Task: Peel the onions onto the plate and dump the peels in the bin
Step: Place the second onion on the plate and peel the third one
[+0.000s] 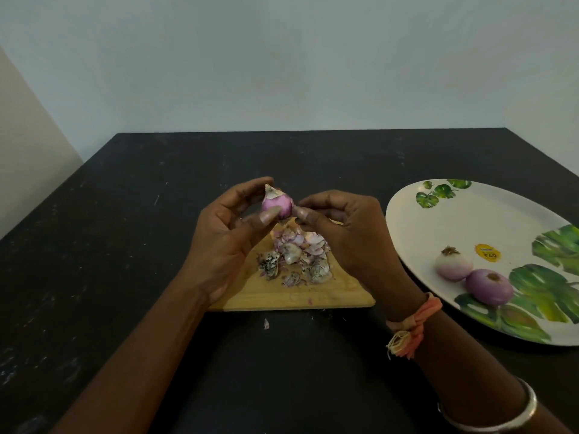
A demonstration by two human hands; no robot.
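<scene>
My left hand point(224, 236) grips a small purple onion point(275, 203) above the wooden cutting board point(338, 296); a dry tip of skin still sits on the onion's top. My right hand point(344, 227) pinches at the onion's right side with thumb and fingertips. A heap of onion peels point(294, 258) lies on the board beneath my hands. Two peeled onions point(454, 263) point(488, 286) rest side by side on the white leaf-patterned plate point(470, 214) at the right. No bin is in view.
The black table point(125, 214) runs to a pale wall at the back and drops off at the left. One stray peel scrap point(266, 323) lies on the table just in front of the board. The plate carries a yellow sticker point(487, 253).
</scene>
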